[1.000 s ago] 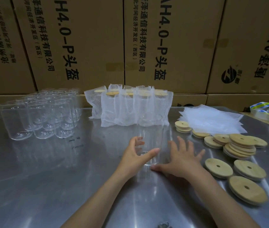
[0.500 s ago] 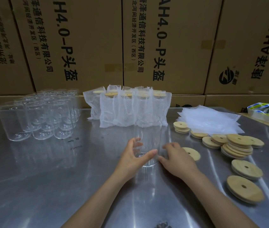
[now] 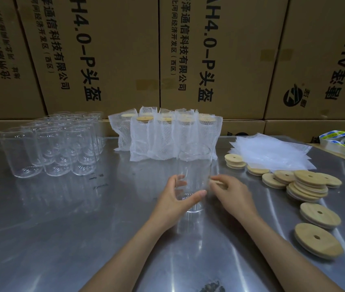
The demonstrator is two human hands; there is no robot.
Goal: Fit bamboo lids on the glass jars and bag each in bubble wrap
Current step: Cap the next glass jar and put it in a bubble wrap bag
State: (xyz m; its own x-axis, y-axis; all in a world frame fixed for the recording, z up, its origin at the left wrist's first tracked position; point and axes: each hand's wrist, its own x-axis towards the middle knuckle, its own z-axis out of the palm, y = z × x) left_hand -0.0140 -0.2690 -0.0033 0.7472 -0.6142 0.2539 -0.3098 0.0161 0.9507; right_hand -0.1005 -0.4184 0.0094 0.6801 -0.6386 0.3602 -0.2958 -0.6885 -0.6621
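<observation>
A warehouse packing station. Stacked printed cardboard cartons (image 3: 108, 55) form a wall behind a steel bench (image 3: 40, 228). Batches of empty glass jars (image 3: 51, 148), bamboo lids (image 3: 308, 186) and bubble-wrap bags (image 3: 272, 152) cover it.

Two bare hands, one upright clear glass jar (image 3: 194, 178) between them, two loose round bamboo lids (image 3: 320, 216) nearest (others stacked, uncountable).

The left hand (image 3: 174, 199) wraps an upright glass jar (image 3: 194, 175) on the steel table (image 3: 61, 239) — the right hand (image 3: 233, 192) holds a bamboo lid (image 3: 215, 182) just beside it. Loose lids (image 3: 306, 184) lie right, empty jars (image 3: 53, 148) left, bagged jars (image 3: 167, 135) behind.
</observation>
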